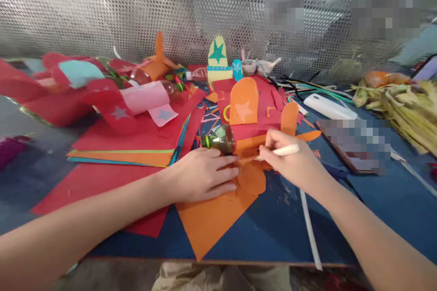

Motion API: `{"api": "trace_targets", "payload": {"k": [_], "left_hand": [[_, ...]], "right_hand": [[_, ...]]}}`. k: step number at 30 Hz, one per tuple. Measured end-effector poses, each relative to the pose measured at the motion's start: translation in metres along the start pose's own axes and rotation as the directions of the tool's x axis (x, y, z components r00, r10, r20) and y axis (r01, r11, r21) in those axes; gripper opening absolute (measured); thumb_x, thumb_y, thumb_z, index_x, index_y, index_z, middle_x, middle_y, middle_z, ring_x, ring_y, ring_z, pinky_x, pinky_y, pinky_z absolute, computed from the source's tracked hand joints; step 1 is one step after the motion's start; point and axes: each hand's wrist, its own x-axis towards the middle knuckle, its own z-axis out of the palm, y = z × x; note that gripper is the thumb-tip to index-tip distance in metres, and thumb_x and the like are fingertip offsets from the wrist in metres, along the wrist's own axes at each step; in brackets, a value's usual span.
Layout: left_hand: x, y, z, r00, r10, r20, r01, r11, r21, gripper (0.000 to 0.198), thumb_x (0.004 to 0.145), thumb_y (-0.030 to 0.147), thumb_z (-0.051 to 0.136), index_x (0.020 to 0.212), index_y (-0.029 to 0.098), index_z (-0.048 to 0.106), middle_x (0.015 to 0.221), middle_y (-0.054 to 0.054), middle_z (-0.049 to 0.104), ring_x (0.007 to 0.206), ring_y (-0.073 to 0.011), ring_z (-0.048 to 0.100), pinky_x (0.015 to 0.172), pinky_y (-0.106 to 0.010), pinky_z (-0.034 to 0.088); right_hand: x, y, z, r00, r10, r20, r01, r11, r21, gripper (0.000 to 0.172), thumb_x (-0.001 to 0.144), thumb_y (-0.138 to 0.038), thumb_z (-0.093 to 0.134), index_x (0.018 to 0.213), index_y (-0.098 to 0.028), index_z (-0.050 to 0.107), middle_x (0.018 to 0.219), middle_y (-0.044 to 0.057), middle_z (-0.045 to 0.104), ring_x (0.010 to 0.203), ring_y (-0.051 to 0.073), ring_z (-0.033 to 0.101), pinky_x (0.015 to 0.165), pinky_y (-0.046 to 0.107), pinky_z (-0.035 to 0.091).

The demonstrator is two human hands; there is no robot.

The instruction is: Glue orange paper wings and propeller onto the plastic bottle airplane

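My left hand (206, 175) lies flat with its fingers stretched out over an orange sheet (208, 223) near the table's front edge. The fingertips touch a rounded orange paper piece (254, 179). In a pinch, my right hand (283, 152) holds a white pen (286, 150), its tip pointing left, close to my left fingertips. Just behind both hands a plastic bottle (221, 140) with a green cap lies on its side, wrapped in orange paper. An upright orange paper fin (244, 100) with a pale star rises behind the bottle.
Red and coloured sheets (126, 145) are stacked at left, beside red paper-covered shapes (112, 104). A yellow fin (217, 57) with a green star stands at the back. At right lie a phone (355, 145), a white glue gun (329, 107) and dried husks (399, 109). Perforated foil (136, 13) hangs behind.
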Motion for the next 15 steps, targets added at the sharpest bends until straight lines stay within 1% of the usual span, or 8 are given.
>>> {"api": "trace_targets", "payload": {"k": [5, 15], "left_hand": [[0.0002, 0.0033, -0.0016, 1.000, -0.001, 0.009, 0.001, 1.000, 0.004, 0.039, 0.098, 0.040, 0.039, 0.111, 0.017, 0.068, 0.117, -0.006, 0.070, 0.069, -0.0177, 0.060, 0.062, -0.031, 0.051], [-0.0006, 0.0027, -0.0018, 1.000, -0.009, 0.024, 0.009, 1.000, 0.011, 0.038, 0.097, 0.040, 0.040, 0.112, 0.018, 0.067, 0.118, -0.007, 0.070, 0.072, -0.0179, 0.061, 0.063, -0.031, 0.051]], "right_hand": [[0.0018, 0.0033, -0.0002, 1.000, -0.003, -0.002, 0.003, 1.000, -0.018, 0.023, 0.077, -0.026, 0.051, 0.062, -0.023, 0.035, 0.046, -0.008, 0.037, 0.041, 0.009, 0.036, 0.045, 0.023, 0.027], [0.0001, -0.0009, -0.0019, 1.000, -0.010, 0.018, 0.011, 1.000, -0.015, 0.022, 0.075, -0.023, 0.051, 0.061, -0.023, 0.034, 0.046, -0.008, 0.037, 0.041, 0.009, 0.035, 0.046, 0.023, 0.026]]}}
